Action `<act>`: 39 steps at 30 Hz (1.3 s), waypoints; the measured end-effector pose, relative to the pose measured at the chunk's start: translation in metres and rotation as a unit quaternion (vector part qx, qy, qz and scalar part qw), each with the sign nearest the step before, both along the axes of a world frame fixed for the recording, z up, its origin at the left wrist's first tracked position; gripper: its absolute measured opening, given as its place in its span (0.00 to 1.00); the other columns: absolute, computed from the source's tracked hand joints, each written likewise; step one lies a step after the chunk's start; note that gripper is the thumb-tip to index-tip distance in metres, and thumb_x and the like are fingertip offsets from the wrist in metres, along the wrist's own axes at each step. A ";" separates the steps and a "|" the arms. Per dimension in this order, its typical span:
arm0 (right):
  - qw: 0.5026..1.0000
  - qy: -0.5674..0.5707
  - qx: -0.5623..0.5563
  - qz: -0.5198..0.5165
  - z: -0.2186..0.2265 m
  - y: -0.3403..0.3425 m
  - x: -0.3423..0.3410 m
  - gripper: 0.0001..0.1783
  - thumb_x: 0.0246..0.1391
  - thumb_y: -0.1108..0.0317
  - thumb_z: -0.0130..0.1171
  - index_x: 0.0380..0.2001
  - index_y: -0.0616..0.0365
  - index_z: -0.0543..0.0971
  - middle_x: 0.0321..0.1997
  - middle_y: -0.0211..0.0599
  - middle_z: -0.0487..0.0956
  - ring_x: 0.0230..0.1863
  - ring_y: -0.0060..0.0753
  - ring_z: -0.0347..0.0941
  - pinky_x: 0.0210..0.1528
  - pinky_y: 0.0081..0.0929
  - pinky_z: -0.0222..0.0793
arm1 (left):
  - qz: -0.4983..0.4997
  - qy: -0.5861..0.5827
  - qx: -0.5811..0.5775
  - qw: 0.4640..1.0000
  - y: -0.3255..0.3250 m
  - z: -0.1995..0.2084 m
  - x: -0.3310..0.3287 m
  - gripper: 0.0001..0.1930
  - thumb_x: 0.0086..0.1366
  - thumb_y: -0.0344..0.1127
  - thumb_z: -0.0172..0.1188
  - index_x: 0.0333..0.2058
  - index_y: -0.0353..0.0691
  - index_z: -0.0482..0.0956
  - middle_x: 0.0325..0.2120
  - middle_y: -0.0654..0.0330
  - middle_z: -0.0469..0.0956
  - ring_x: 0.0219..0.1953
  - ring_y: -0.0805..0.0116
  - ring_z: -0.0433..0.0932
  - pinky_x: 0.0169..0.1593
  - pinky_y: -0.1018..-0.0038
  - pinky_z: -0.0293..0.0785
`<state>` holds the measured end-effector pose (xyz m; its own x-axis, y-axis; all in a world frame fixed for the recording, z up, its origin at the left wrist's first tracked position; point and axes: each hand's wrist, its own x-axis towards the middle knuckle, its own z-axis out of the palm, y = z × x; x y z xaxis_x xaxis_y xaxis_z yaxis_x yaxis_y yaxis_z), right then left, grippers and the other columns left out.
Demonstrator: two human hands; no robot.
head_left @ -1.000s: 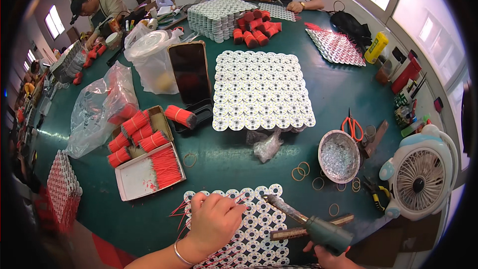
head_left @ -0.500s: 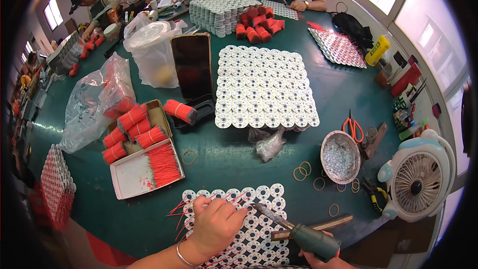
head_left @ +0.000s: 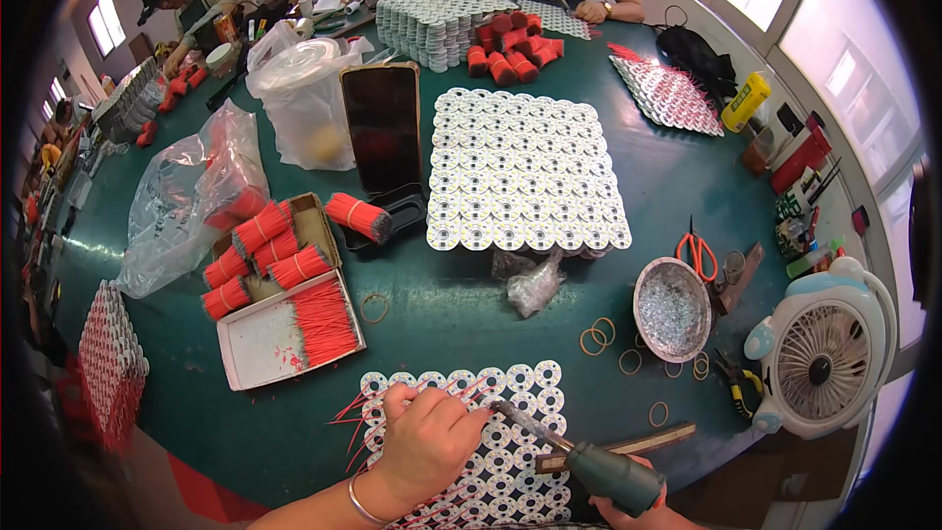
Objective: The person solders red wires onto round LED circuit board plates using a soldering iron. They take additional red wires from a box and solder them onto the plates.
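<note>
My left hand point(head_left: 424, 440) lies over a panel of round white LED circuit boards point(head_left: 525, 486), with its fingers pinched on a thin red wire that they mostly hide. More red wires point(head_left: 355, 422) stick out from the panel's left side. My right hand point(head_left: 638, 510) is wrapped round the green handle of a soldering iron point(head_left: 610, 476). The iron slants up to the left, and its dark tip is at the boards, close beside my left fingertips. A wooden strip point(head_left: 628, 447) lies under the iron, across the panel's right edge.
Ahead stands a stack of white boards point(head_left: 525, 172). A box of red wires point(head_left: 235, 358) is at left, beside a phone point(head_left: 383, 128). At right are a metal bowl point(head_left: 672, 309), scissors point(head_left: 697, 253), pliers point(head_left: 741, 383) and a fan point(head_left: 824, 363). Two people work across the table.
The soldering iron and my right hand have shifted slightly left, the tip staying close to my left fingertips. My left hand keeps nearly the same place and its pinch.
</note>
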<state>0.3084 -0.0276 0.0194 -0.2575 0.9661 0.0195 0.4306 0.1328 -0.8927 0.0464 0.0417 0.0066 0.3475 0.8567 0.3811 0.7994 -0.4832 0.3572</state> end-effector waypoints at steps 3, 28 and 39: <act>0.999 -0.021 0.043 -0.004 0.003 0.002 -0.004 0.25 0.44 0.73 0.60 0.47 0.67 0.66 0.37 0.43 0.77 0.35 0.32 0.75 0.39 0.28 0.70 | -0.002 0.000 -0.002 1.000 0.000 0.002 0.001 0.07 0.45 0.32 0.59 0.26 0.48 0.79 0.19 0.71 0.67 0.29 0.73 0.68 0.40 0.68 0.54; 0.999 0.022 -0.025 -0.029 -0.003 -0.015 0.007 0.26 0.45 0.77 0.59 0.48 0.66 0.62 0.35 0.42 0.76 0.28 0.26 0.75 0.31 0.25 0.71 | -0.024 0.014 -0.001 1.000 -0.003 -0.002 0.005 0.08 0.46 0.32 0.57 0.28 0.48 0.79 0.19 0.71 0.65 0.28 0.73 0.68 0.39 0.67 0.54; 0.997 -0.013 0.082 -0.010 0.003 -0.006 0.001 0.22 0.46 0.73 0.59 0.45 0.68 0.67 0.33 0.44 0.77 0.30 0.29 0.75 0.34 0.27 0.71 | -0.029 0.006 0.011 0.999 -0.003 -0.004 0.007 0.09 0.42 0.32 0.62 0.27 0.48 0.79 0.18 0.71 0.65 0.27 0.73 0.67 0.37 0.66 0.53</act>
